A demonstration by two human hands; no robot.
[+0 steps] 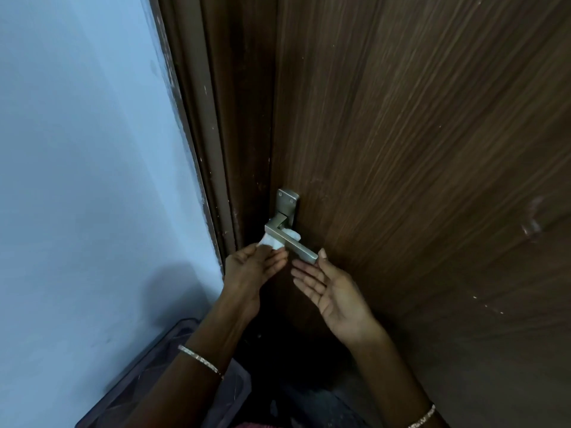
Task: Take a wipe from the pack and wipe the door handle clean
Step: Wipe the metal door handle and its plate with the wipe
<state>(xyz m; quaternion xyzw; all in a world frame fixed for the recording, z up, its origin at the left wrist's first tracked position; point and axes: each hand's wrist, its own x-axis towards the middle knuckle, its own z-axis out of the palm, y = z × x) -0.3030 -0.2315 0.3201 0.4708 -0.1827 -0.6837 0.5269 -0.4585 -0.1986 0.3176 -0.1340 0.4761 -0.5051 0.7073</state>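
Note:
A silver lever door handle on a metal backplate is fixed near the left edge of a dark brown wooden door. A white wipe is wrapped under the lever near its base, and a bit shows behind the lever. My left hand pinches the wipe from below left. My right hand is open, palm up, just under the lever's free end, with its thumb touching the tip. The wipe pack is not in view.
The brown door frame runs along the left of the door, beside a pale blue wall. A dark mat or bag lies on the floor at lower left. Both wrists wear thin bangles.

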